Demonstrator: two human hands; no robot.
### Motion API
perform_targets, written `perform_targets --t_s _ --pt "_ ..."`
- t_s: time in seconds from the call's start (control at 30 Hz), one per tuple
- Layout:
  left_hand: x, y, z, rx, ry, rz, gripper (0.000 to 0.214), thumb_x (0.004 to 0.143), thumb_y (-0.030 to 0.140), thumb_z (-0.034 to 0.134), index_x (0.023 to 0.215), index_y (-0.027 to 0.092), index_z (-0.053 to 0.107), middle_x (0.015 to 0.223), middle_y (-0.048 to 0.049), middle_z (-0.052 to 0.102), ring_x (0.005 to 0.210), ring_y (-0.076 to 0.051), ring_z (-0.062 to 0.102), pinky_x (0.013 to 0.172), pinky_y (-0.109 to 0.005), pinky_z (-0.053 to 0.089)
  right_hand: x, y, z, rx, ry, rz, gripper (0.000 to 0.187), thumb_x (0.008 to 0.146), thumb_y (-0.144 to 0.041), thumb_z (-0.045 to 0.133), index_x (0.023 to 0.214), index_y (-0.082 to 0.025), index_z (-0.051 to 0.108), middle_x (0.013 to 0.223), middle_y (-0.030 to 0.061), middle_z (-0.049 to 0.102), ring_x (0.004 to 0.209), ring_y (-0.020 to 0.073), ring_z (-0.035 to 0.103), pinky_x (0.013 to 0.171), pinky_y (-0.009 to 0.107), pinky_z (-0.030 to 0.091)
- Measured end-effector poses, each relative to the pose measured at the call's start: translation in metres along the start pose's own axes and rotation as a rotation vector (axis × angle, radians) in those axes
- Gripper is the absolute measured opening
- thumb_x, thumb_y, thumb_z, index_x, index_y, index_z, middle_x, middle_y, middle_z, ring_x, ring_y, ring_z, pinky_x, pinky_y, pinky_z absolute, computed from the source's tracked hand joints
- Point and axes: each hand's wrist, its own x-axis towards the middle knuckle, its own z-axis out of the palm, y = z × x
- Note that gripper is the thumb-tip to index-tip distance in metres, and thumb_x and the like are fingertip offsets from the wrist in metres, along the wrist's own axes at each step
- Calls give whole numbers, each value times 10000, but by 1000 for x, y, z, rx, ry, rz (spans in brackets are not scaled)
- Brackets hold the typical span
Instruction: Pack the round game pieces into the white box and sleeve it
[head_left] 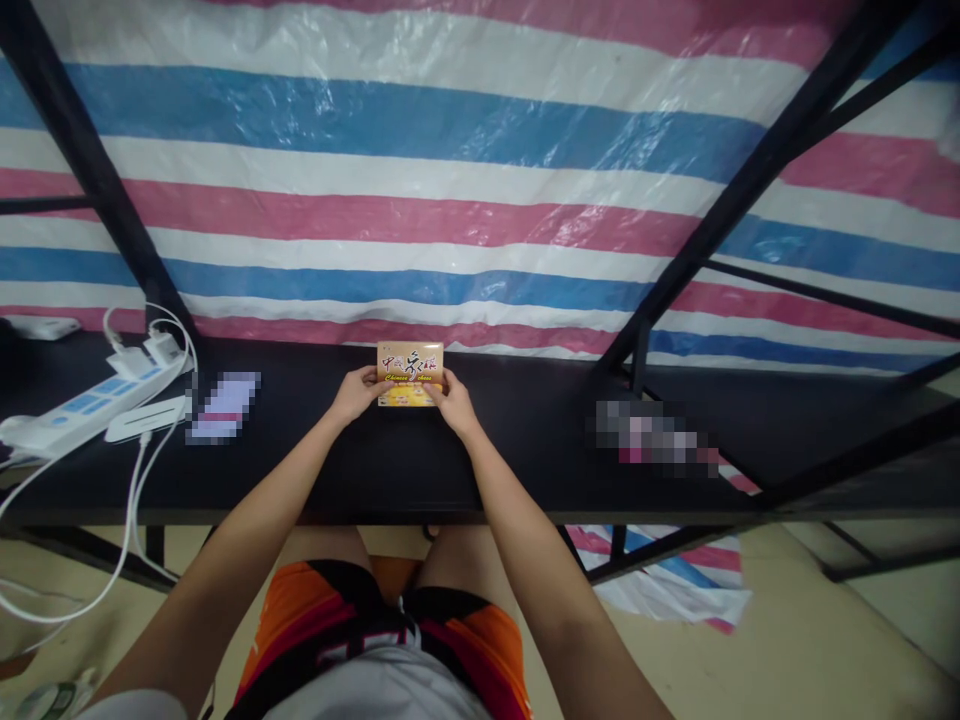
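Observation:
A small yellow Chinese chess box is held upright or slightly tilted over the black table, its printed front facing me. My left hand grips its left edge, with the thumb across the front. On the opposite edge, my right hand holds it the same way. Fingers behind the box are hidden. Whether its lower edge touches the tabletop, I cannot tell.
At the left lie a white power strip with plugs and cables, a white flat device and a blurred phone-like object. A blurred dark object lies at the right. Black metal posts frame a striped plastic sheet.

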Motion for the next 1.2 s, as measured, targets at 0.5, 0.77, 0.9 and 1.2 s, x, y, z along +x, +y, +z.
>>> perform_targets --t_s 0.5,0.77,0.9,1.2 --pt "-13 8 27 -61 141 147 420 651 335 745 962 152 530 998 -88 659 811 -193 670 713 -332 556 -9 -18 16 -361 108 -262 331 875 -420 497 1099 -204 610 1012 87 602 942 205 583 872 345 465" --pt "-15 4 33 284 -85 346 307 893 313 451 1134 212 612 1233 -75 602 1175 -217 528 1040 -407 379 -5 -18 12 -174 107 -3 384 722 -499 651 915 -169 628 742 16 622 687 175 569 704 314 471" --pt "-2 -4 18 260 156 227 407 820 311 558 1201 171 554 1226 -119 585 1116 -240 550 945 -414 451 -1 -15 5 29 121 3 376 698 -487 673 885 -168 606 774 18 641 710 167 574 704 295 479" --pt "0 -5 3 -55 -66 -33 508 677 535 685 963 124 604 961 -118 700 922 -275 646 815 -413 515 0 -8 3 403 -6 136 458 691 -466 694 1040 -181 608 1020 68 686 947 215 637 866 364 500"
